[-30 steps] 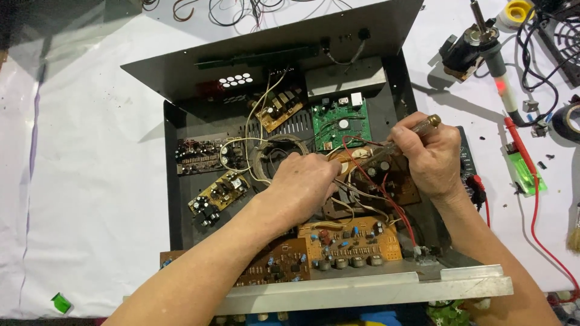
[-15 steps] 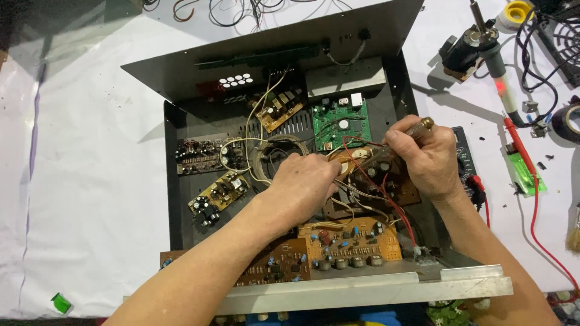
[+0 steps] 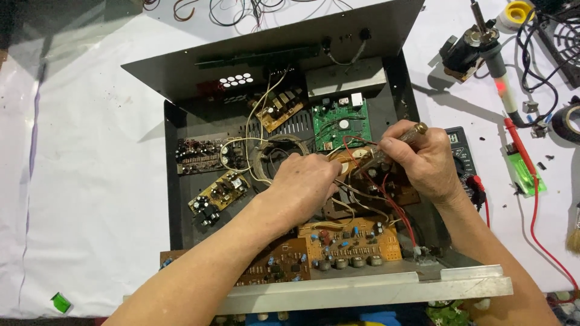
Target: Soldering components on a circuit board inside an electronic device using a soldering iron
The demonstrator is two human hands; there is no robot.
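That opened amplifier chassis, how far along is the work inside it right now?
Done: the chassis is open, its lid tipped up behind, boards exposed. In hand: the right hand holds a brass-tipped tool like a pen, pointed down at the wiring in the middle, while the left hand steadies the wires there. Left: loose wires still lie across the boards, and the lid is not yet back on.

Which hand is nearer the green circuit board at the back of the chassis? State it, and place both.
Right. The right hand with its screwdriver sits just below and to the right of the green circuit board; the left hand lies lower, further below the board's left edge.
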